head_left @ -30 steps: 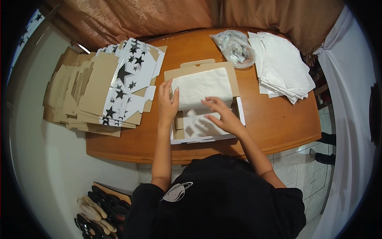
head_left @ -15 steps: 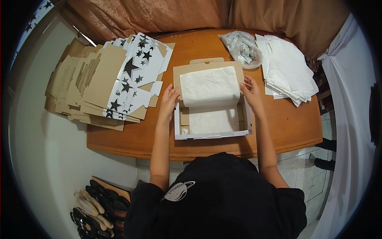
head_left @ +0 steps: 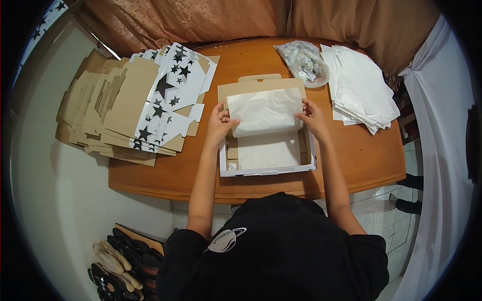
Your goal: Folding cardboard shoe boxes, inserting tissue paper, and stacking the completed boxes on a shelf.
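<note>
Overhead view of a wooden desk (head_left: 351,160) whose near edge curves just in front of the person's dark-clad torso; a bare strip of wood lies between that edge and the open cardboard box (head_left: 267,155), and wider bare wood shows to the box's right and lower left. The box sits at the middle of the desk, its white front wall toward the person and its brown lid flap (head_left: 260,86) laid back toward the far edge. To the left, a stack of flat box blanks (head_left: 130,108), brown and white with black stars, overhangs the desk's left edge; to the right, a pile of white paper sheets (head_left: 362,90) lies near the right edge, with a clear plastic bag (head_left: 303,62) just beside it at the far side. Both forearms rise from the lower frame and run roughly parallel along the box's two sides. The left hand (head_left: 220,123) pinches the left edge of a white tissue sheet (head_left: 264,113) between thumb and curled fingers; the right hand (head_left: 312,115) pinches the right edge likewise. The sheet is held over the far half of the box, its long axis running left to right, its lower part draping down into the box, where more white paper covers the floor.
</note>
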The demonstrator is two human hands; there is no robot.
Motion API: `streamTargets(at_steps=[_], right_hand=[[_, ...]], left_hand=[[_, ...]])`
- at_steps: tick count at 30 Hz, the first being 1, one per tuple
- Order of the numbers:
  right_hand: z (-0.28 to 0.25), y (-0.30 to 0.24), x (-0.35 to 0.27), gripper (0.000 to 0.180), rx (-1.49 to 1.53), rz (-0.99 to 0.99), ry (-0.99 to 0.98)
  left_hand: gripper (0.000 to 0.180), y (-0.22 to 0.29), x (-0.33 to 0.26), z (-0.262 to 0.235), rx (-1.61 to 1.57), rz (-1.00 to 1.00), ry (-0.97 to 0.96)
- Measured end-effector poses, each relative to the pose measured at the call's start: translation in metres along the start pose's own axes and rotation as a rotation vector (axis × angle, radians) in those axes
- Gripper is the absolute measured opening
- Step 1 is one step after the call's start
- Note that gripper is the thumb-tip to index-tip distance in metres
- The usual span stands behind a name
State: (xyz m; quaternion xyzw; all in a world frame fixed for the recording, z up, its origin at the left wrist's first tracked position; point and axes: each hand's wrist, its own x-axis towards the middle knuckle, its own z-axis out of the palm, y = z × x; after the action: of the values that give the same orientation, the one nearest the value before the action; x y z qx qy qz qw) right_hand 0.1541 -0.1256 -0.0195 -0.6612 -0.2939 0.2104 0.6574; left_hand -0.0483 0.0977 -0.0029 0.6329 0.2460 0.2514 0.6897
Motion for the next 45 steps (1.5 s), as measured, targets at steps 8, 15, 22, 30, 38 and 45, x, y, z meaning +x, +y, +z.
streamTargets(at_steps=[8, 15, 22, 30, 38, 45], right_hand=[[-0.007, 0.000, -0.012, 0.007, -0.138, -0.177, 0.010], [-0.015, -0.001, -0.027, 0.018, -0.111, -0.187, -0.040], [-0.025, -0.016, -0.049, 0.025, -0.398, -0.322, -0.190], [-0.024, -0.021, -0.072, 0.025, -0.464, -0.342, -0.147], [0.000, -0.037, -0.094, 0.024, -0.663, -0.363, -0.088], [0.013, -0.035, -0.099, 0.028, -0.867, -0.326, -0.069]], left_hand=[[0.043, 0.004, -0.001, -0.014, 0.297, 0.252, -0.092], [0.039, 0.010, -0.009, -0.015, 0.322, 0.206, -0.155], [0.029, 0.014, -0.035, -0.033, 0.399, 0.162, -0.253], [0.027, 0.016, -0.063, -0.017, 0.444, 0.368, -0.139], [0.015, 0.012, -0.088, 0.002, 1.033, 0.416, -0.276], [0.023, 0.004, -0.090, 0.007, 1.134, 0.398, -0.253]])
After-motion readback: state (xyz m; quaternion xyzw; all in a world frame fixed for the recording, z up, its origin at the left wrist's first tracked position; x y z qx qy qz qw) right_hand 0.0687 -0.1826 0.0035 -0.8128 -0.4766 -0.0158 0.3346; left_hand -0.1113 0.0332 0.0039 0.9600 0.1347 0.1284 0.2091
